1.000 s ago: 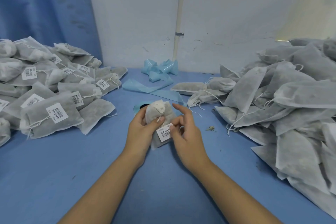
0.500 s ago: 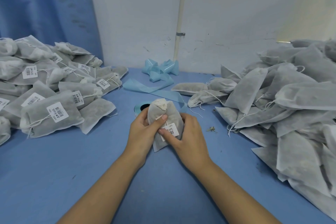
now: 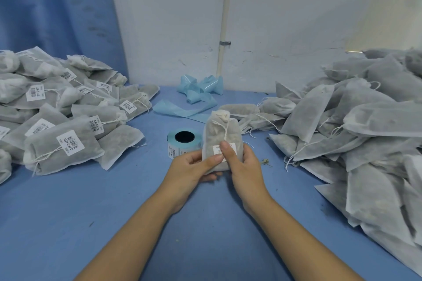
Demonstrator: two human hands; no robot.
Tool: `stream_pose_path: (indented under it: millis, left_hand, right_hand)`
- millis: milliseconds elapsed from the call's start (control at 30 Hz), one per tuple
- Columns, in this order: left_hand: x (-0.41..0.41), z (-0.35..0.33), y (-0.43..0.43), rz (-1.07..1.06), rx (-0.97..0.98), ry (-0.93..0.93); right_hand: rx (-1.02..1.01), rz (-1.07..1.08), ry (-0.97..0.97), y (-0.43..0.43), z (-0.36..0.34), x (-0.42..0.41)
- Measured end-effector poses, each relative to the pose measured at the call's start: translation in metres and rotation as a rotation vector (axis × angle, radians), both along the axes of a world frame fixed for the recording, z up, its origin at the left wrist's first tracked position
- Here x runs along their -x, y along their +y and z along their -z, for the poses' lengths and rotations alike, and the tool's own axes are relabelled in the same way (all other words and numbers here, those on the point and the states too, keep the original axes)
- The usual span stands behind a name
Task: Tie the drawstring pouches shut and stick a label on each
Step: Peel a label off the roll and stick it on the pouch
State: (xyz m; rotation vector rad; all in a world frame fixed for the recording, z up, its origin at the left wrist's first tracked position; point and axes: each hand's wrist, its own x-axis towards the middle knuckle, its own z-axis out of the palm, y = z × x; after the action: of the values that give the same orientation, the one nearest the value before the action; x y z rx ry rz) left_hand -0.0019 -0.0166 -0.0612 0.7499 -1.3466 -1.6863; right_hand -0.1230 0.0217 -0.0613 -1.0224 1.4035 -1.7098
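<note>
Both hands clamped on one tied pouch (image 3: 221,137), upright above the table (image 3: 91,212): left hand (image 3: 194,170) cupping its base, right hand (image 3: 245,166) thumb on its label (image 3: 222,150). Label roll (image 3: 182,141) just behind. Labelled pouches (image 3: 61,146) left; unlabelled pile (image 3: 354,134) right.

— Can you read the label (image 3: 222,150) under your right thumb (image 3: 226,151)?
— No, your thumb covers most of it.
— And the pouch piles?
— Cut off at the frame's left (image 3: 13,107) and right (image 3: 402,134) edges.
</note>
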Motion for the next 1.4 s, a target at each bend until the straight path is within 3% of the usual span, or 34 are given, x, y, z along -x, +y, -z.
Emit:
stream_pose_path:
  millis: [433, 600, 667, 767, 833, 1033, 1233, 1400]
  left_hand:
    - [-0.004, -0.001, -0.002, 0.036, -0.091, 0.110]
    - [0.000, -0.008, 0.004, -0.136, 0.009, -0.063]
    - [0.000, -0.022, -0.002, -0.228, -0.084, 0.167]
    - [-0.016, -0.050, -0.022, -0.230, -0.111, 0.684]
    - [-0.029, -0.057, -0.028, -0.202, -0.085, 0.760]
    - [-0.015, -0.040, -0.011, -0.163, -0.057, 0.415]
    - [0.003, -0.029, 0.003, -0.102, 0.061, 0.042]
    - [0.011, -0.024, 0.007, -0.087, 0.084, -0.053]
  right_hand:
    - [0.021, -0.048, -0.074, 0.002, -0.005, 0.002]
    - [-0.022, -0.012, -0.208, -0.003, -0.005, 0.009]
    - [-0.024, -0.026, -0.267, -0.004, -0.005, 0.010]
    - [-0.023, -0.035, -0.263, -0.004, -0.003, 0.010]
    - [-0.021, -0.028, -0.263, -0.004, -0.002, 0.011]
    - [0.005, 0.084, -0.239, -0.006, 0.000, 0.011]
    - [0.215, 0.450, 0.227, -0.002, -0.015, 0.033]
    - [0.125, 0.586, 0.184, -0.004, -0.015, 0.054]
